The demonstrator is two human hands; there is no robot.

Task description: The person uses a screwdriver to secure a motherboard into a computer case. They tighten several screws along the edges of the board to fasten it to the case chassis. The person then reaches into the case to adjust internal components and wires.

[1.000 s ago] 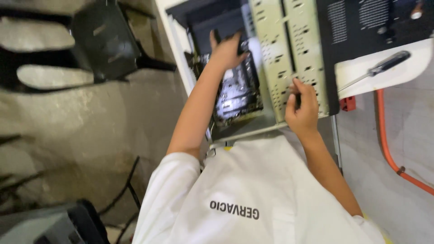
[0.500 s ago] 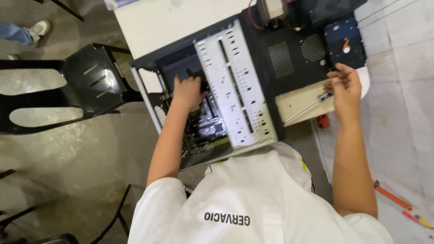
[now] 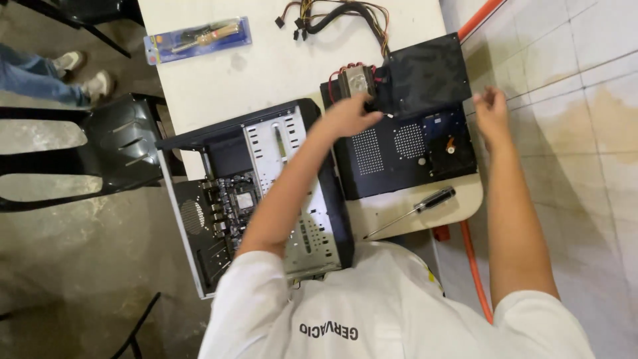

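Note:
My left hand (image 3: 351, 114) reaches over the open black computer case (image 3: 199, 199) and pinches the near-left corner of a black bag (image 3: 425, 76), right beside a finned cooler with a fan (image 3: 355, 80). My right hand (image 3: 492, 112) hovers with fingers apart at the bag's right edge, holding nothing. The bag lies on a black perforated side panel (image 3: 385, 156), with a hard drive (image 3: 450, 143) next to it. Inside the case the motherboard (image 3: 232, 199) and the metal drive cage (image 3: 292, 153) are visible.
A black-handled screwdriver (image 3: 419, 206) lies near the white table's (image 3: 279, 66) front edge. A blue tool pack (image 3: 198, 36) and loose power cables (image 3: 339, 13) sit at the far side. A black chair (image 3: 119, 146) and another person's legs (image 3: 40, 70) are left; an orange hose (image 3: 473, 266) runs right.
My left hand has come out of the case and moved to the bag's corner. My right hand left the screwdriver area and rose to the bag's right edge. The view shifted up the table.

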